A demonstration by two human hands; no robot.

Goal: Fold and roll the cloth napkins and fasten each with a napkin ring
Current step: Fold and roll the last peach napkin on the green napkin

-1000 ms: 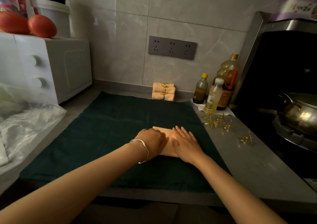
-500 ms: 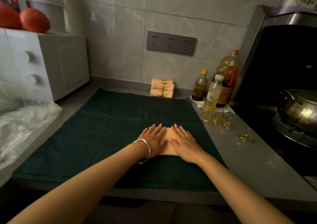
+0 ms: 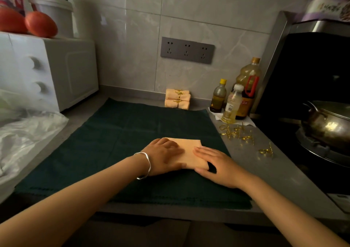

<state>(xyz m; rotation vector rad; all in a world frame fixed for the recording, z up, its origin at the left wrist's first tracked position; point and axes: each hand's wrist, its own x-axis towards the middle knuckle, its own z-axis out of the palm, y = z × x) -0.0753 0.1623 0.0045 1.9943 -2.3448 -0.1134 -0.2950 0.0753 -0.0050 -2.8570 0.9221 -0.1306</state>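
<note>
I log one folded napkin (image 3: 189,150) on the mat (image 3: 113,133), left hand (image 3: 164,156) and right hand (image 3: 216,166) flat on it, gripping nothing, likely to set the crease.

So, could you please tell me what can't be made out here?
Head view:
Napkin: left part under left hand, near corner under right hand.
Rolls by the wall: too small to count.
Rings: tangled, too small to count.
Package, top right: blurred, cut by the edge.
</note>
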